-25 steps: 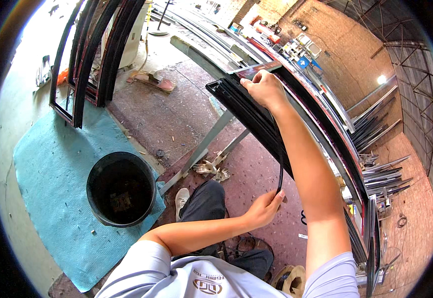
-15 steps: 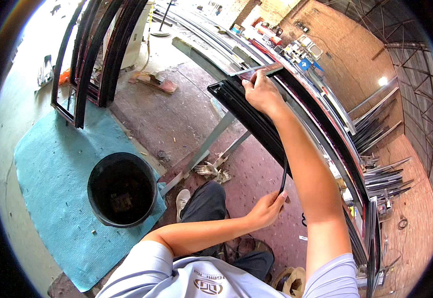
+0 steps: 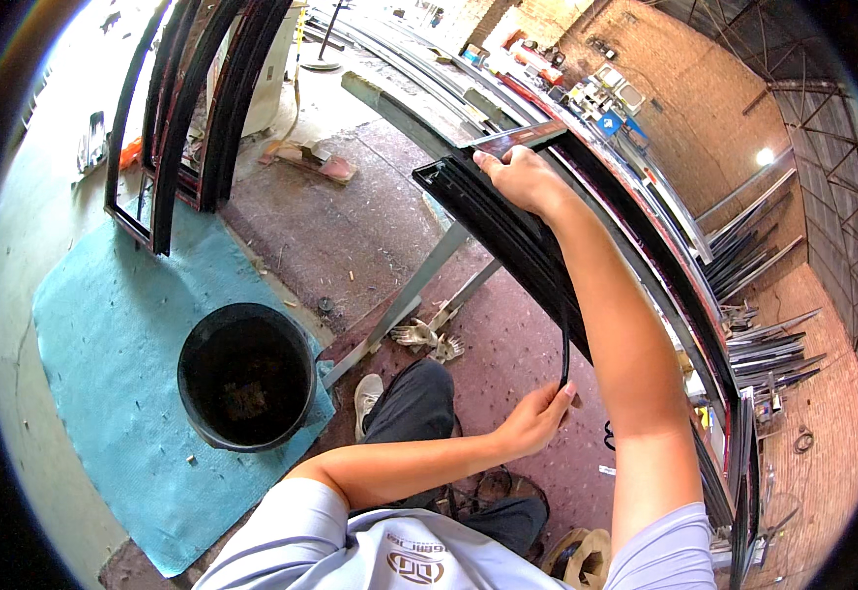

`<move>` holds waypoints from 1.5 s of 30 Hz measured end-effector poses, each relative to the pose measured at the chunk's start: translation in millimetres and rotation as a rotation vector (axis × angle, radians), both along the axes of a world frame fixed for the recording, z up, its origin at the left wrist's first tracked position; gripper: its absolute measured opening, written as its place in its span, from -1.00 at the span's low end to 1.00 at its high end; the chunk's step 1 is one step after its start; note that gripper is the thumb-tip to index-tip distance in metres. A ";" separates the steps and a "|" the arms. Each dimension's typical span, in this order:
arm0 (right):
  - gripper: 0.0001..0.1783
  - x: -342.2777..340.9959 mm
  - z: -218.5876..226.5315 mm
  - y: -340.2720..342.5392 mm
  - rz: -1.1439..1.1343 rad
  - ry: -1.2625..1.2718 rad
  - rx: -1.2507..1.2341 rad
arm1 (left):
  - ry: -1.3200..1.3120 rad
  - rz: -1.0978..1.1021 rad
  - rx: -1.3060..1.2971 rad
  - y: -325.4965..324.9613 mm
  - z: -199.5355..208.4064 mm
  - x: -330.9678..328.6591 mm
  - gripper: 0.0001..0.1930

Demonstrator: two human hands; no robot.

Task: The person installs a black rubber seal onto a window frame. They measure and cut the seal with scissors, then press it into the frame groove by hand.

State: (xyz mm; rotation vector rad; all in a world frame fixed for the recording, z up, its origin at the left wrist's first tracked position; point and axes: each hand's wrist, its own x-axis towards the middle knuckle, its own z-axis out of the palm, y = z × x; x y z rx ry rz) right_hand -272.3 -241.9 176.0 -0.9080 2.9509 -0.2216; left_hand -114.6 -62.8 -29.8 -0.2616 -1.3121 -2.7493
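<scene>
A long black metal frame (image 3: 493,221) lies across metal supports, running from the middle of the view down to the right. My right hand (image 3: 525,181) is on its far end, the thumb stretched along the top and the fingers curled against the frame; what lies under the fingertips is hidden. Lower down, my left hand (image 3: 535,421) pinches a thin black rubber strip (image 3: 565,344). That strip rises from my left fingers to the frame and passes out of sight behind my right forearm.
A black bucket (image 3: 291,433) stands on a blue sheet (image 3: 114,413) at left. Several black frames (image 3: 161,197) stand upright beyond it. Light work gloves (image 3: 416,334) rest by a support leg (image 3: 404,295). Stacked long profiles (image 3: 758,354) lie at right.
My right thumb now lies straighter along the frame. The left hand has shifted slightly right and down, still pinching the strip. The whole view has moved a little.
</scene>
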 end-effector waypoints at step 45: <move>-0.04 -7.4 -14.6 7.0 0.000 0.077 -0.008 | -0.036 -0.102 0.117 18.7 16.4 -22.6 -0.53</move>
